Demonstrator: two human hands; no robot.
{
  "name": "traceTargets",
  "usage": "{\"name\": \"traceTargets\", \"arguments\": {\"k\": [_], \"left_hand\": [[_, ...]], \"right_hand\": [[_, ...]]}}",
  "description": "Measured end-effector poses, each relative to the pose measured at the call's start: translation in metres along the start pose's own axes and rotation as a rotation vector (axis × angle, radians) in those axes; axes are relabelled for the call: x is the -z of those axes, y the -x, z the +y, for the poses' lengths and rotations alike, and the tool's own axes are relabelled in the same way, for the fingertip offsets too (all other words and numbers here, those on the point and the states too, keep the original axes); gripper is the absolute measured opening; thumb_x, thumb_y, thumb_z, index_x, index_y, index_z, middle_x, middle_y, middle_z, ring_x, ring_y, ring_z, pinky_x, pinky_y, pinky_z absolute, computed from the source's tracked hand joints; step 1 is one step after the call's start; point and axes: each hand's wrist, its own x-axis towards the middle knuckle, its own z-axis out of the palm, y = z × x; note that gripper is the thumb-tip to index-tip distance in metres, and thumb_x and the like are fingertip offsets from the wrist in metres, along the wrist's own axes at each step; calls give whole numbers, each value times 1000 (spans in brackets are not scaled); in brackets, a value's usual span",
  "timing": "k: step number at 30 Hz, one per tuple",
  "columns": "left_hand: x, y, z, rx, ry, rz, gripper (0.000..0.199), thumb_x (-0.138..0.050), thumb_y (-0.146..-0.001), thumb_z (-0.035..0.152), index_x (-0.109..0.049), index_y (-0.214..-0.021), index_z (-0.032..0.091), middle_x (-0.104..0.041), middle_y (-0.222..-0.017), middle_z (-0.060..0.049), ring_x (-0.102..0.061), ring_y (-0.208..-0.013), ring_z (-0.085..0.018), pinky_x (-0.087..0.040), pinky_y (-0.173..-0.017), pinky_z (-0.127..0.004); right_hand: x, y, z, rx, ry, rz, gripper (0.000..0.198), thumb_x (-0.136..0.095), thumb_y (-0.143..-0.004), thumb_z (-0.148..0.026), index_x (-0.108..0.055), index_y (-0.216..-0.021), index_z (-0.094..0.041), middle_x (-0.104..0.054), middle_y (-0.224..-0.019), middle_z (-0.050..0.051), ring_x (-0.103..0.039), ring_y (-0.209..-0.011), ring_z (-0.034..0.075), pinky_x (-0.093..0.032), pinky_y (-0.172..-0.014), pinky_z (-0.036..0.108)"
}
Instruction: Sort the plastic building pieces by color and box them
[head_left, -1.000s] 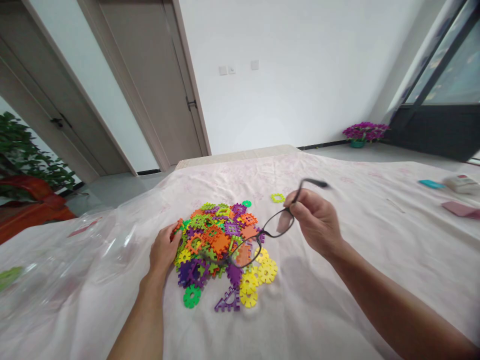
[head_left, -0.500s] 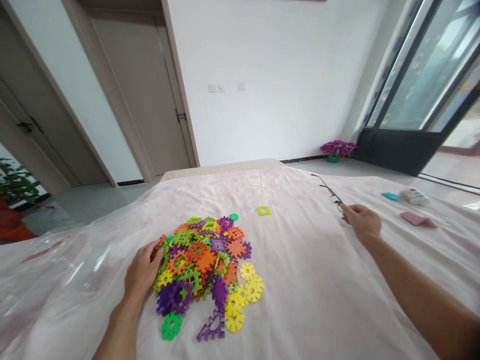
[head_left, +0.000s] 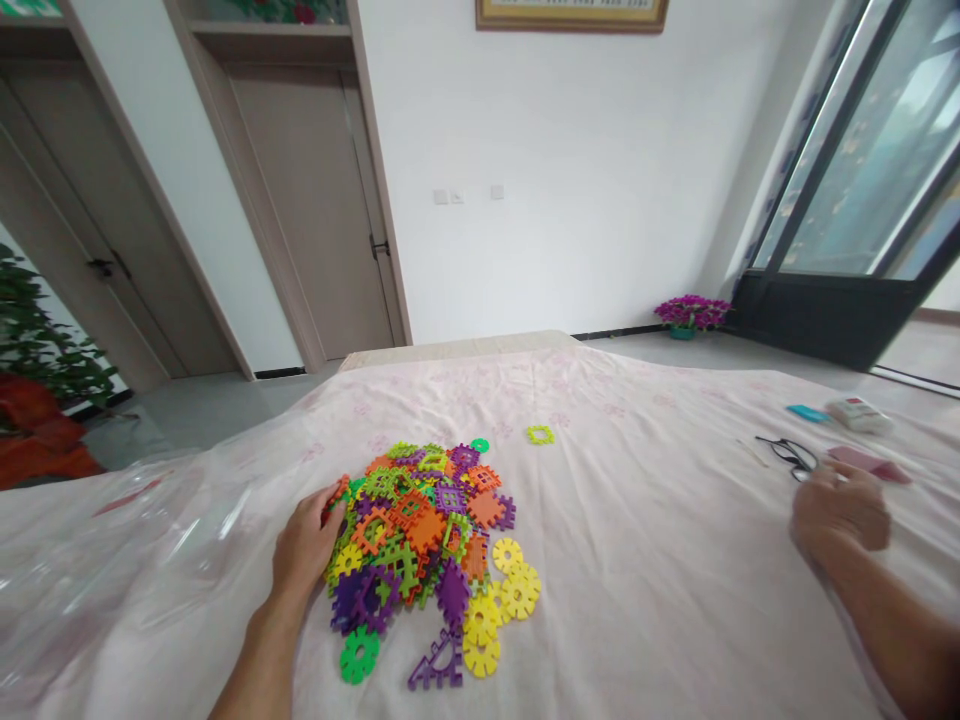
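Head view: left hand (head_left: 306,540) rests, fingers loosely curved, against the pile of colourful plastic pieces (head_left: 429,540) on the bed (head_left: 637,560), hemming its edge. Right hand (head_left: 838,515), blurred, grip unclear, hovers just beside black glasses (head_left: 789,455) lying flat.

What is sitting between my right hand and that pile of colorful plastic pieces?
Nothing visible: only bare pink sheet lies between the right hand and the pile. The glasses lie beyond the right hand. The left hand touches the pile's left edge.
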Motion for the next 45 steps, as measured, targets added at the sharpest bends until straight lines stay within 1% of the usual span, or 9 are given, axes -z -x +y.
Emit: {"name": "traceTargets", "arguments": {"k": [2, 7, 10, 12, 14, 25, 32, 39, 45], "left_hand": [[0, 0, 1, -2, -1, 8, 47, -42, -93, 47, -61, -130, 24, -60, -137, -7, -57, -123, -24, -45, -101, -34], [-1, 1, 2, 13, 11, -1, 48, -42, -93, 48, -60, -131, 25, -58, -139, -6, -58, -122, -24, -46, -98, -34], [-1, 1, 0, 2, 21, 9, 48, -42, -92, 48, -61, -131, 26, -59, -139, -5, -57, -124, -23, -45, -101, -34], [-2, 1, -1, -13, 30, 13, 48, -42, -93, 48, -61, -131, 25, -59, -138, -5, -56, -126, -23, -43, -104, -33], [-3, 0, -3, -21, 36, 9, 49, -40, -93, 49, -60, -132, 25, -59, -138, -6, -55, -127, -23, -41, -106, -34], [-6, -1, -6, -15, 41, -7, 51, -36, -95, 51, -58, -133, 26, -57, -139, -6, -52, -129, -24, -40, -107, -37], [-7, -1, -7, -32, 50, 10, 50, -37, -94, 50, -59, -132, 25, -59, -137, -5, -54, -127, -22, -41, -107, -34], [-7, -2, -7, -23, 25, 20, 50, -39, -93, 50, -60, -130, 25, -60, -137, -5, -56, -126, -23, -42, -106, -34], [-5, -1, -5, -23, 20, 21, 50, -39, -93, 50, -60, -131, 25, -61, -135, -6, -56, -126, -23, -42, -106, -35]], "right_hand": [[-35, 25, -33, -6, 222, 83, 25, -44, -86, -48, -63, -78, -34, -65, -81, 16, -64, -86, 33, -45, -87, 58], [-136, 133, -136, 235, 69, -681, 38, -48, -86, -41, -69, -110, -20, -73, -88, 8, -67, -73, 24, -56, -74, 42], [-172, 195, -185, 498, -9, -969, 47, -50, -85, -28, -62, -129, -21, -68, -123, 9, -67, -99, 22, -54, -89, 36], [-182, 220, -206, 681, 9, -1044, 53, -50, -87, -24, -56, -139, -24, -56, -143, 8, -57, -125, 23, -45, -106, 38], [-187, 231, -217, 783, 20, -1102, 47, -47, -93, -24, -57, -139, -28, -56, -144, 5, -53, -129, 22, -40, -111, 38], [-188, 239, -210, 763, 73, -1005, 30, -44, -102, -30, -72, -96, -24, -72, -97, 4, -65, -94, 18, -48, -84, 29], [-182, 237, -214, 801, 37, -1021, 40, -53, -94, -26, -60, -133, -28, -60, -137, 7, -56, -122, 24, -43, -103, 38], [-185, 238, -214, 794, 21, -1018, 26, -48, -100, -36, -71, -109, -26, -73, -110, 3, -64, -104, 20, -45, -93, 32], [-188, 228, -205, 657, 77, -845, 35, -39, -103, -37, -71, -100, -23, -73, -97, 4, -66, -91, 19, -48, -84, 29]]}}
